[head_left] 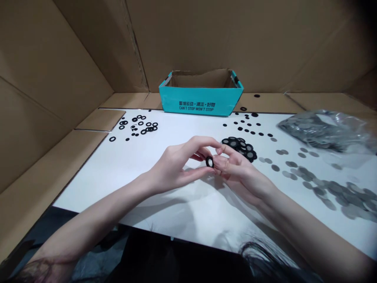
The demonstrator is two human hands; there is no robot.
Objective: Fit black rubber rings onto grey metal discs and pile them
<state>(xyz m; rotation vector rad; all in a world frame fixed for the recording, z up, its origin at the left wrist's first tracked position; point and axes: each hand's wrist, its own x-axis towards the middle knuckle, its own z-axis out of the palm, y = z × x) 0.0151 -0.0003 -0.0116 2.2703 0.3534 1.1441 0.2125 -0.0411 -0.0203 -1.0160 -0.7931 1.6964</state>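
Over the middle of the white table, a black ring [209, 162] with a pale centre is held upright between both hands. My left hand [185, 161] has its thumb and fingers closed on the ring from the left. My right hand [235, 165] pinches it from the right, its fingertips meeting those of the left. Just behind my right hand lies a heap of black rings with grey centres [249, 147]. Whether the held ring contains a disc or shows the table through its hole, I cannot tell.
A turquoise box [202, 100] stands at the back. Loose black rings [140, 123] lie at the left, small black discs [249, 125] at the back right. Grey discs [335, 186] spread over the right side, by a clear plastic bag [321, 129]. Cardboard walls [235, 43] surround the table.
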